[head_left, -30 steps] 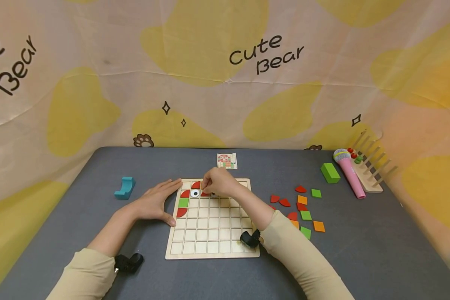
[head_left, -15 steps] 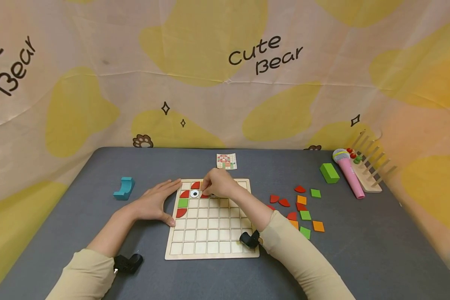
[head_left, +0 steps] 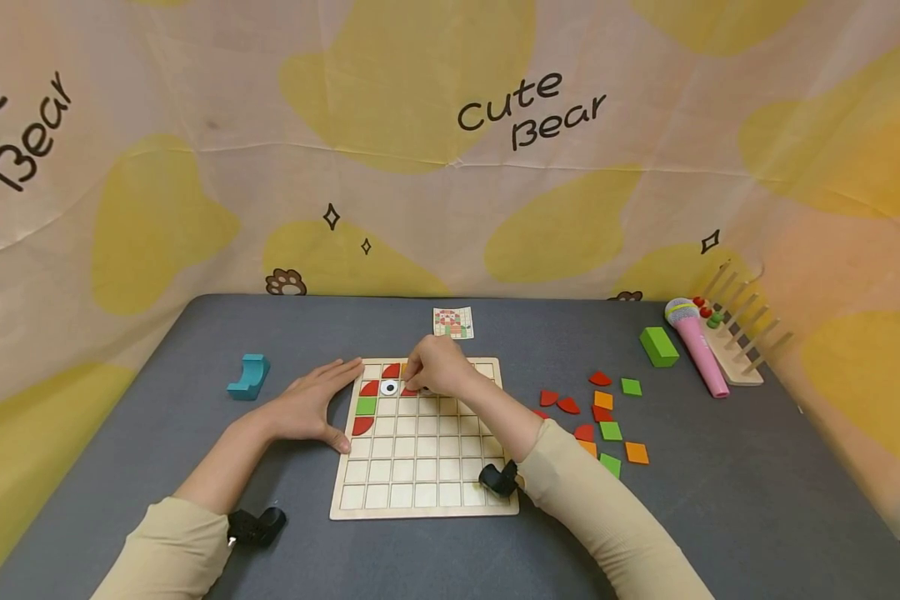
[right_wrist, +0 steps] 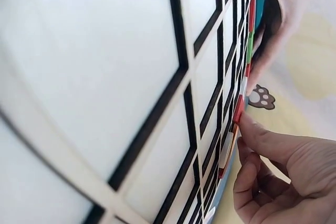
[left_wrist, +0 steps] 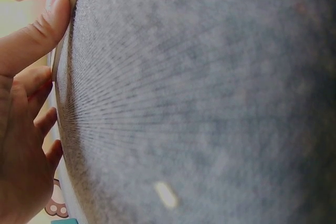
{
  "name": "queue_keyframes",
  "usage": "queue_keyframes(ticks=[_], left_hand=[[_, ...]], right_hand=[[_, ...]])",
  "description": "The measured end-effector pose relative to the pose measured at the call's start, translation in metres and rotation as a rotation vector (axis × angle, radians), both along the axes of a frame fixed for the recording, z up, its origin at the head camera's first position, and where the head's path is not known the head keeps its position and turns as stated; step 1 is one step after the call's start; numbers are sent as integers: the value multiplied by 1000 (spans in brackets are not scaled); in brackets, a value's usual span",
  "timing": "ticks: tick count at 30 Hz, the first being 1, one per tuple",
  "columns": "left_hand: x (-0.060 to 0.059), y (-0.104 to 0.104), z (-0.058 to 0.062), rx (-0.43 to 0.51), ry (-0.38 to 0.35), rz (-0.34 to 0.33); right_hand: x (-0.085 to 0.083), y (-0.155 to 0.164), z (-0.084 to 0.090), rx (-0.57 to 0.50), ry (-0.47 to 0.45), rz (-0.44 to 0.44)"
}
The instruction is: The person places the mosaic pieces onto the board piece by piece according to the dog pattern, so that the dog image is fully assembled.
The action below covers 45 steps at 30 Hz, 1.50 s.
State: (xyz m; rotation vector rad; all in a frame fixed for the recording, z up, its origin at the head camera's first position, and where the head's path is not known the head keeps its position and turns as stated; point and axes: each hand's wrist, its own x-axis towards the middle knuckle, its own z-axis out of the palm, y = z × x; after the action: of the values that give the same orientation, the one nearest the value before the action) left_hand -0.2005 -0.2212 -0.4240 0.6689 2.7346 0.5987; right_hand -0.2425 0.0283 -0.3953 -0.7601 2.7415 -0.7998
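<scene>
In the head view a wooden grid board (head_left: pixel 424 495) lies on the table, with several tiles in its far-left cells. My left hand (head_left: pixel 307 404) rests along the board's left edge, its fingers and thumb spread. Over the second row, my right hand (head_left: pixel 441 367) has bent fingers and holds a red tile (head_left: pixel 409 392) at its cell. The right wrist view shows a fingertip against this red tile (right_wrist: pixel 239 109), the other fingers curled beneath. A white eye tile (head_left: pixel 390 387), a green square tile (head_left: pixel 366 406) and a red quarter-round tile (head_left: pixel 363 426) lie left of it. Part of the top rows is hidden.
Several loose red, orange and green tiles (head_left: pixel 603 400) lie right of the board. A small picture card (head_left: pixel 453 322) sits behind it. Farther right are a green block (head_left: pixel 659 347), a pink toy microphone (head_left: pixel 699 346) and a pegged rack (head_left: pixel 742 354); a teal block (head_left: pixel 250 377) stands left.
My right hand stays over the same cells with only a slight shift of its fingers at the red tile. The left hand has not moved.
</scene>
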Motion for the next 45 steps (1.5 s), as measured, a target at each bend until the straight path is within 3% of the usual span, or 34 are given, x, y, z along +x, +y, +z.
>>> queue_keyframes(ticks=[13,17,23,31,38,45], left_hand=[[0,-1,-2,-8,12,1],[-1,0,-3,-9,11,0],[-1,1,-3,-9,15,1],[0,0,-2,-19,9,6],[0,1,-1,-26,11,8],[1,3,1,-28,3,15]], right_hand=[[-3,4,5,12,20,19],[-8,18,12,3,38,-23],[-20,68,16,-7,33,-111],[-26,151,17,8,-2,-164],[-24,208,14,78,-115,-140],[-17,245,20,127,-182,-97]])
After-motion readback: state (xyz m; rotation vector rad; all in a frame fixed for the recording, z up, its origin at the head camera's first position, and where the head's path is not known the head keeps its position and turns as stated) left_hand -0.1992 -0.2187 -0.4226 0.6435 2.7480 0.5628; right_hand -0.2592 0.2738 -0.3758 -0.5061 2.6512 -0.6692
